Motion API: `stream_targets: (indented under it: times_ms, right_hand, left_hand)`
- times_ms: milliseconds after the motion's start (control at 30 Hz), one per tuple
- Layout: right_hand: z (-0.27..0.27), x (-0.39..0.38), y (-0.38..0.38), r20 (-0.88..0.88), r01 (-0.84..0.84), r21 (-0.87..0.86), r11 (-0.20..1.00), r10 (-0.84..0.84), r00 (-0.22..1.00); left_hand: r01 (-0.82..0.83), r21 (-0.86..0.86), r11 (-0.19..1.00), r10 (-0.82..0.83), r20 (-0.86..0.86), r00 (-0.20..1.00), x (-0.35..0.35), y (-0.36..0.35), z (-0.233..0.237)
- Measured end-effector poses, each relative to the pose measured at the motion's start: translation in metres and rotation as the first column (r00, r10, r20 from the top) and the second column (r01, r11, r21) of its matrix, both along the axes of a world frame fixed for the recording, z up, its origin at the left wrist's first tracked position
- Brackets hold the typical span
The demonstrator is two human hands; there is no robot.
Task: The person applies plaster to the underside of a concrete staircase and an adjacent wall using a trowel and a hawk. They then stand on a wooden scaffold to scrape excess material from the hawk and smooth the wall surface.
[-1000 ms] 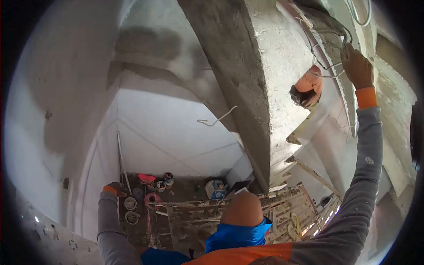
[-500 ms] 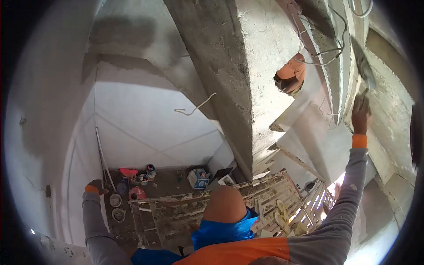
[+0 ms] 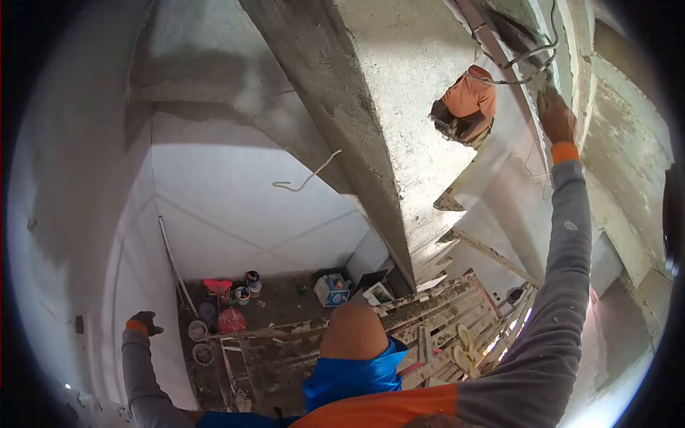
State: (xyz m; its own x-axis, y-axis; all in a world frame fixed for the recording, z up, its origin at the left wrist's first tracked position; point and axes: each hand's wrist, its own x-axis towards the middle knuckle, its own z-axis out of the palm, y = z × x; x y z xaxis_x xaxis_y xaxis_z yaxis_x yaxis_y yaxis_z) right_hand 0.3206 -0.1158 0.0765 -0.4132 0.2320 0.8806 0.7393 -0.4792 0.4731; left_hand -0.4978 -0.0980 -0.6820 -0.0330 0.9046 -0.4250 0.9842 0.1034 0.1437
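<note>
My right hand (image 3: pixel 556 118) is raised at the upper right, its fingers closed against the narrow concrete edge (image 3: pixel 581 85). It grips a trowel whose blade is hard to make out now against the grey concrete. A bent wire (image 3: pixel 531 53) sticks out just above this hand. At the lower left, my left hand (image 3: pixel 146 322) is held out beside the white wall (image 3: pixel 135 271), fingers apart and nothing in them. My bent knee (image 3: pixel 359 332) shows at the bottom middle.
A large sloping concrete beam (image 3: pixel 385 135) fills the middle, with another wire (image 3: pixel 308 172) jutting out. A person in an orange shirt (image 3: pixel 471 96) is partly seen through a gap. Below are wooden slats (image 3: pixel 442 321), sandals (image 3: pixel 465 349), buckets (image 3: pixel 198 330) and a box (image 3: pixel 332 289).
My right hand has moved left and up with the trowel, from the right-hand concrete face to the narrow edge by the wire. My left hand has shifted slightly down and left; the view tilted a little.
</note>
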Motion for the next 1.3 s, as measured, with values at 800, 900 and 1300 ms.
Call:
stream_targets:
  times_ms: [800, 900, 1300]
  right_hand:
    - [0.023, 0.011, -0.005, 0.114, 0.185, -0.015, 0.983, -0.182, 0.977]
    - [0.018, 0.046, -0.006, 0.001, 0.434, -0.06, 0.899, -0.434, 0.901]
    - [0.024, 0.01, -0.012, 0.001, 0.316, -0.085, 0.945, -0.317, 0.949]
  left_hand:
    - [0.091, -0.034, 0.995, -0.087, 0.099, 0.991, 0.035, 0.027, -0.027]
    - [0.091, -0.013, 0.996, -0.089, 0.108, 0.99, 0.034, 0.033, -0.034]
    - [0.115, -0.09, 0.989, -0.108, 0.078, 0.991, 0.043, 0.039, -0.022]
